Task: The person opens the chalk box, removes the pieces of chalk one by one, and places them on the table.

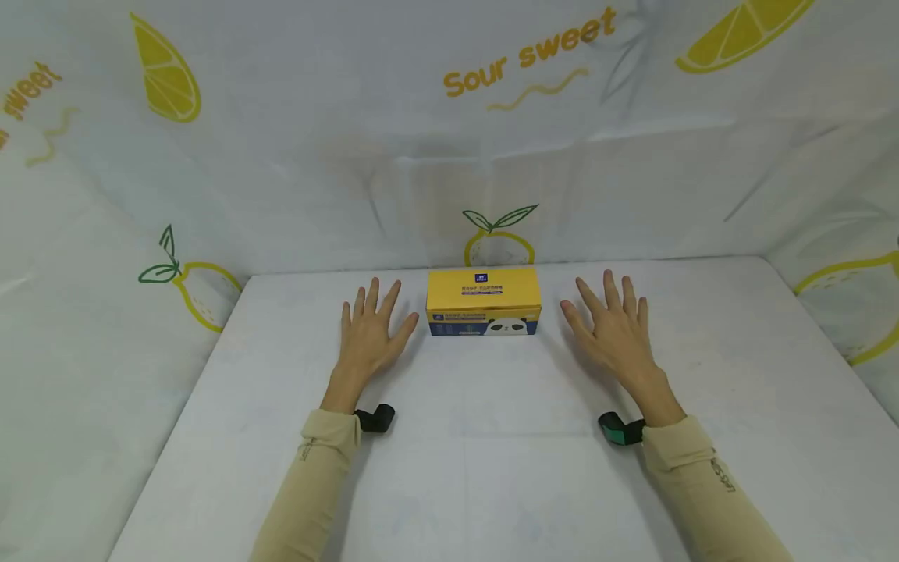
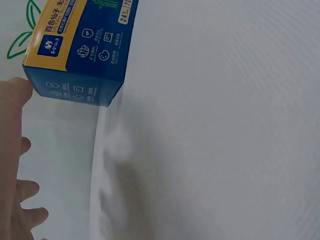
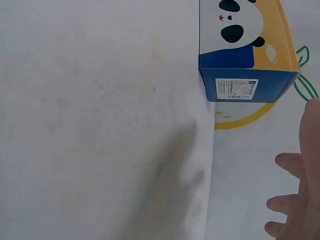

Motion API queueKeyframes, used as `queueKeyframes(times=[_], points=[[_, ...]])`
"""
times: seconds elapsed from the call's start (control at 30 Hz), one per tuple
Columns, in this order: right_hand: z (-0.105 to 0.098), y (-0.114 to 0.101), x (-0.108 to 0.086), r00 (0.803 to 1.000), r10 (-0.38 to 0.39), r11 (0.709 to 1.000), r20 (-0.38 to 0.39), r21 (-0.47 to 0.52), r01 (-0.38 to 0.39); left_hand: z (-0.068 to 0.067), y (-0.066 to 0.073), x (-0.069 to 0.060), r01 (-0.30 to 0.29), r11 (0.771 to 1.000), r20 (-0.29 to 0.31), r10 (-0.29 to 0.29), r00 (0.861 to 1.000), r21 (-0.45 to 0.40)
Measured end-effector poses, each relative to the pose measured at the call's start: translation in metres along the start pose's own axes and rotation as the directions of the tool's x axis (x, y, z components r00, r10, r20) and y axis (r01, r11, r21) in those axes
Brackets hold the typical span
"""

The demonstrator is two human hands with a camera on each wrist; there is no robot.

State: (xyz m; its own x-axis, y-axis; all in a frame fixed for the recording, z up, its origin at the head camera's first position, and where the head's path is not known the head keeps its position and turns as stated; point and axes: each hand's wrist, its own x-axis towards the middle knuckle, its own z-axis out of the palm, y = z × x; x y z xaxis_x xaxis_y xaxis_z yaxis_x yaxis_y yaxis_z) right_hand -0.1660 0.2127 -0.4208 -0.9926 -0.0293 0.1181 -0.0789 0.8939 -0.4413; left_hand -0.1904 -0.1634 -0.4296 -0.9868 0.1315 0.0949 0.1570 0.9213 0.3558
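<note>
A yellow and blue box [image 1: 485, 290] with a panda picture on its front lies near the back edge of the table. To its left is my left hand [image 1: 368, 337], fingers spread, holding nothing. My right hand [image 1: 615, 336] is to the box's right, also spread and holding nothing. In the left wrist view the thumb of my left hand [image 2: 12, 165] appears close to a corner of the box [image 2: 85, 47]; whether they touch I cannot tell. The right wrist view has a label on the end of the box [image 3: 245, 55], apart from my right hand [image 3: 300, 185].
The table [image 1: 463, 468] has a white cover. Behind it and at both sides hangs a white cloth [image 1: 316, 117] printed with lemons and lettering. A black band with a small device sits on each wrist, below a beige sleeve.
</note>
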Motion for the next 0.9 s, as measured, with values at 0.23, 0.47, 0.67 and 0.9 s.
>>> queueKeyframes(times=[0.23,0.47,0.67,0.9], points=[[0.004,-0.009,0.005,0.999,-0.021,0.978,-0.038,0.209,0.029,0.010,0.009,0.007,-0.059,0.850,-0.083,0.018,0.996,-0.524],[0.014,-0.025,0.021,0.993,-0.066,0.907,-0.096,0.409,0.100,0.027,0.022,0.020,-0.090,0.513,-0.088,0.028,0.996,-0.854],[0.020,-0.032,0.029,0.990,-0.081,0.866,-0.115,0.484,0.128,0.034,0.031,0.031,-0.108,0.479,-0.075,0.088,0.993,-0.871],[0.026,-0.035,0.033,0.996,-0.064,0.828,-0.061,0.554,0.087,0.048,0.031,0.033,-0.086,0.478,-0.032,0.120,0.992,-0.874]])
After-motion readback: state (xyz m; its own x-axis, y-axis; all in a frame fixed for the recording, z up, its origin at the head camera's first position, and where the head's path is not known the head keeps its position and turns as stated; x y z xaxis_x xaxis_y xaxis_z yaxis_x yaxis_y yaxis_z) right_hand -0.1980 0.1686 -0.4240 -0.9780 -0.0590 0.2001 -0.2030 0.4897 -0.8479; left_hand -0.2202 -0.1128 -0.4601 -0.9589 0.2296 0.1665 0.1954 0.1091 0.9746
